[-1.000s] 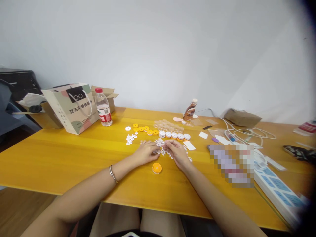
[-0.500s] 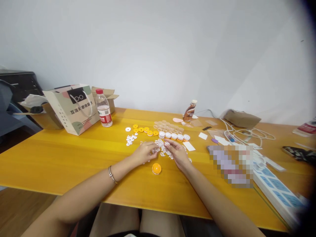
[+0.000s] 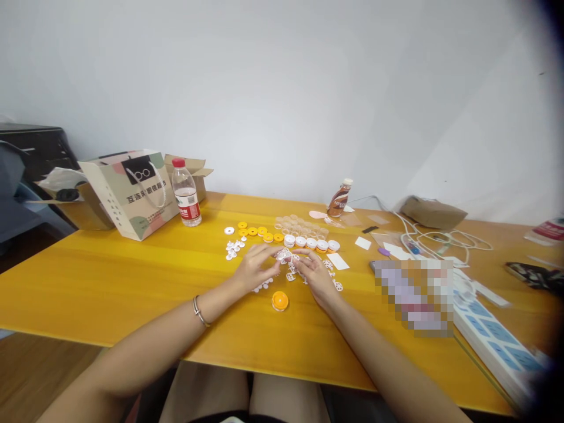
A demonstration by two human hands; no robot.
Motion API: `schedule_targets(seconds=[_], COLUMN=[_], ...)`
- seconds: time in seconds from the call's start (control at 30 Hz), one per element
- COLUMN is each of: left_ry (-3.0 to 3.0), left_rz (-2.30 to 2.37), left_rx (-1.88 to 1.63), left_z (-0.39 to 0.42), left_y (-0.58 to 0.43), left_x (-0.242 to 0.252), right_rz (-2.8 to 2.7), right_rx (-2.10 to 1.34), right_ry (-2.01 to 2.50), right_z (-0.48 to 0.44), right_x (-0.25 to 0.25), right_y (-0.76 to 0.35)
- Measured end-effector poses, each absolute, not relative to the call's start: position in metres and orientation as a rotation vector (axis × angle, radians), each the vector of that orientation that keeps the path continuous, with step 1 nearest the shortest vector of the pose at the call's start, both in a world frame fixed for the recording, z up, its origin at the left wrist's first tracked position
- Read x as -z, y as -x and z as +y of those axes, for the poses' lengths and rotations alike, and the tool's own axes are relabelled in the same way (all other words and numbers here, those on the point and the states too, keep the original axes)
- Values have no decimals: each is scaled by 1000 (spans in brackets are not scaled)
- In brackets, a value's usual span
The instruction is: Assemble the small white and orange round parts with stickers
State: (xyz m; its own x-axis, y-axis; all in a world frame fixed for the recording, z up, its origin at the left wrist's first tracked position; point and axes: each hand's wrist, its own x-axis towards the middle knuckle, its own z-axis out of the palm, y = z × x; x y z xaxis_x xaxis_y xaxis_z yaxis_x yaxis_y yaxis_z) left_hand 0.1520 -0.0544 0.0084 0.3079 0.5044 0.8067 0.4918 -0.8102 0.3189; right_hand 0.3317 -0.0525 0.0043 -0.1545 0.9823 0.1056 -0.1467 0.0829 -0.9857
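Note:
My left hand and my right hand meet over a small pile of white openwork plastic pieces. Between the fingertips of both hands are small white openwork pieces; fingers partly cover them, so how many I cannot tell. More such pieces lie to the right of my right hand. Small white round parts lie beneath my left wrist. Closer to me sits an orange and white round case. Behind my hands runs a row of white and orange round cases.
Yellow rings, white knob-like parts and clear rings lie further back. A water bottle and paper bag stand left. A coffee bottle stands behind; a power strip and cables lie right.
My hands have come closer together, the right moving slightly left, and the white pieces are now held between them. My left fingers are raised, uncovering small white parts beneath the hand.

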Motion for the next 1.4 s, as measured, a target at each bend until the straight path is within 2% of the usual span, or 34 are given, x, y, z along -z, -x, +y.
schedule_targets(seconds=[0.17,0.43,0.93,1.4], left_ry=[-2524,-2659,-2706,-2556], left_rz=[954,1023,906,901], left_rx=[-1598,-1475,-1415,-1397], left_z=[-57,-59,-54,-56], left_y=[-154,-157,-158,-157], left_x=[-9,-7,-3,-5], right_rz=[-1239,-1200,-1187,-1293], right_rx=[-1271,-1429,-1485,-1526], right_ry=[941,904,913,865], right_z=[-51,-62,-58,-63], right_x=[-2,-5,-1,-6], right_y=[-330,-320,-321,-318])
